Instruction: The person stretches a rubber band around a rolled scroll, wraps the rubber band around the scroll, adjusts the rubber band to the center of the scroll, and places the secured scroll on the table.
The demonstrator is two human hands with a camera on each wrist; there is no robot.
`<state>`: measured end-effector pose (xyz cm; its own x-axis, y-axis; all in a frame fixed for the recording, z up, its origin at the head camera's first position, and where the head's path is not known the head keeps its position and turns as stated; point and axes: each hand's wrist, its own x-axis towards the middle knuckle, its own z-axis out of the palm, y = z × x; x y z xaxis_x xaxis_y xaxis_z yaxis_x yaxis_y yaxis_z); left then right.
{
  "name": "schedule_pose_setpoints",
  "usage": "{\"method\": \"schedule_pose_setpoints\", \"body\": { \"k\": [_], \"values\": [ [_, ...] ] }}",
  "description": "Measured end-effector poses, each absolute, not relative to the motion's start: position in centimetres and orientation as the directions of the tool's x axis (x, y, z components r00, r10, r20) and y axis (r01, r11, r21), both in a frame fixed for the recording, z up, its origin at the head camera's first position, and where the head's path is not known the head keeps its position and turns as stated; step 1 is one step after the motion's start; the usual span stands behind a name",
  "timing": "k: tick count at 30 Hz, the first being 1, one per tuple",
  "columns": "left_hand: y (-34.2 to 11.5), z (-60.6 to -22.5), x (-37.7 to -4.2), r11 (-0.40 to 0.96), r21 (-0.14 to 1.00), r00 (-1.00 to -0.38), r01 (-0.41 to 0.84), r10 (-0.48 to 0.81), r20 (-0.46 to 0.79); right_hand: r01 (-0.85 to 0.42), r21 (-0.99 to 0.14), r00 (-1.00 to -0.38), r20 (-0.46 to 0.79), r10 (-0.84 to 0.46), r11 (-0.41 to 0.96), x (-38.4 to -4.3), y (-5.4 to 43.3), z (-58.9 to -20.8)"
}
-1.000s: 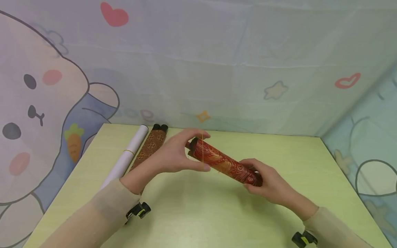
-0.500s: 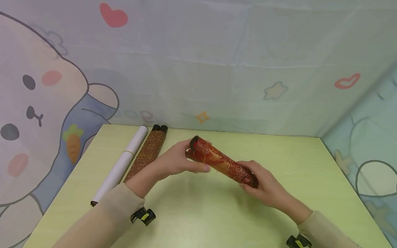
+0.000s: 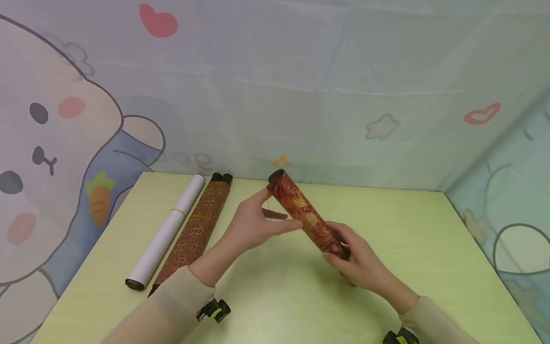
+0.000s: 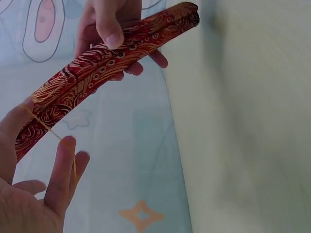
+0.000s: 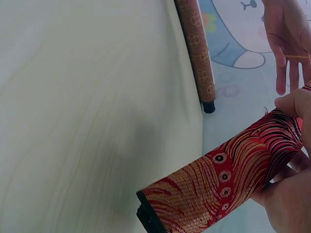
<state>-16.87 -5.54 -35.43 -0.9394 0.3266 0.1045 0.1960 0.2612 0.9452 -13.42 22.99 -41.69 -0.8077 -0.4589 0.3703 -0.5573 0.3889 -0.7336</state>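
A red-and-gold patterned scroll (image 3: 306, 212) with dark ends slants above the table, its upper end toward the left. My right hand (image 3: 361, 260) grips it near the lower end, thumb on the near side. Beside the upper part is my left hand (image 3: 253, 220), its fingers spread and fairly straight and its thumb touching the scroll. A thin yellow rubber band (image 4: 51, 131) is stretched across the left thumb and fingers in the left wrist view. Whether the band passes fully round the scroll is hidden. The right wrist view shows the scroll's dark lower end (image 5: 150, 218).
On the left of the pale yellow-green table (image 3: 275, 306) lies a white roll (image 3: 167, 234) with a band round it. Next to it lies a brown patterned scroll (image 3: 197, 229) with black ends. A printed cloth (image 3: 318, 86) hangs behind the table's back edge.
The scroll has tilted more steeply, its left end rising. The left hand has shifted slightly right along it, and the right hand has moved a little left. The brown scroll shows more fully.
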Motion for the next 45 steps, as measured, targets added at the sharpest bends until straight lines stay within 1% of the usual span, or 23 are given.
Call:
{"method": "schedule_pose_setpoints", "body": {
  "k": [2,4,7,10,17,19,24,29,31,36,38,40,43,45],
  "values": [
    [-5.3,-35.6,-16.9,0.288,0.917,-0.941,0.275,0.275,0.195,-0.521,-0.772,-0.823,0.341,-0.454,0.363,-13.4,22.8,-41.7],
    [-5.0,-35.8,-16.8,0.295,0.898,-0.936,0.326,0.233,0.264,-0.492,-0.802,-0.833,0.321,-0.450,0.339,-13.4,22.6,-41.7],
    [-4.4,-36.1,-16.5,0.263,0.888,-0.924,0.376,0.180,0.338,-0.458,-0.836,-0.843,0.302,-0.445,0.301,-13.4,22.3,-41.8],
    [-3.7,-36.4,-16.4,0.220,0.872,-0.898,0.438,0.157,0.411,-0.437,-0.856,-0.851,0.295,-0.434,0.275,-13.4,21.9,-41.9],
    [-2.3,-37.3,-16.3,0.079,0.847,-0.849,0.525,0.114,0.515,-0.362,-0.907,-0.878,0.254,-0.406,0.217,-13.2,20.6,-41.8],
    [-2.0,-37.4,-16.3,0.061,0.843,-0.843,0.535,0.096,0.529,-0.349,-0.918,-0.879,0.252,-0.404,0.188,-13.1,20.3,-41.9],
    [-1.6,-37.4,-16.6,0.027,0.844,-0.844,0.536,0.050,0.534,-0.365,-0.918,-0.873,0.282,-0.397,0.152,-13.1,19.9,-42.2],
    [-1.5,-37.1,-17.1,-0.050,0.856,-0.858,0.514,-0.012,0.514,-0.361,-0.921,-0.878,0.283,-0.386,0.148,-13.1,19.9,-42.4],
    [-1.5,-37.1,-17.3,-0.048,0.861,-0.863,0.506,-0.027,0.505,-0.357,-0.923,-0.880,0.280,-0.384,0.145,-13.0,19.9,-42.4],
    [-1.4,-37.2,-18.0,0.021,0.858,-0.856,0.513,-0.058,0.514,-0.355,-0.926,-0.882,0.285,-0.376,0.129,-12.8,19.8,-42.4],
    [-1.3,-37.1,-18.2,0.027,0.868,-0.866,0.495,-0.068,0.496,-0.353,-0.928,-0.881,0.287,-0.375,0.120,-12.8,19.7,-42.4],
    [-1.2,-36.9,-18.2,-0.031,0.896,-0.896,0.443,-0.055,0.441,-0.351,-0.930,-0.880,0.288,-0.376,0.108,-12.8,19.5,-42.5],
    [-0.9,-36.3,-18.1,-0.201,0.928,-0.947,0.315,0.006,0.322,-0.344,-0.935,-0.879,0.288,-0.379,0.087,-12.8,19.4,-42.5],
    [-0.8,-35.7,-18.0,-0.336,0.914,-0.964,0.228,0.053,0.260,-0.340,-0.938,-0.879,0.291,-0.379,0.069,-12.9,19.3,-42.4]
  ]
}}
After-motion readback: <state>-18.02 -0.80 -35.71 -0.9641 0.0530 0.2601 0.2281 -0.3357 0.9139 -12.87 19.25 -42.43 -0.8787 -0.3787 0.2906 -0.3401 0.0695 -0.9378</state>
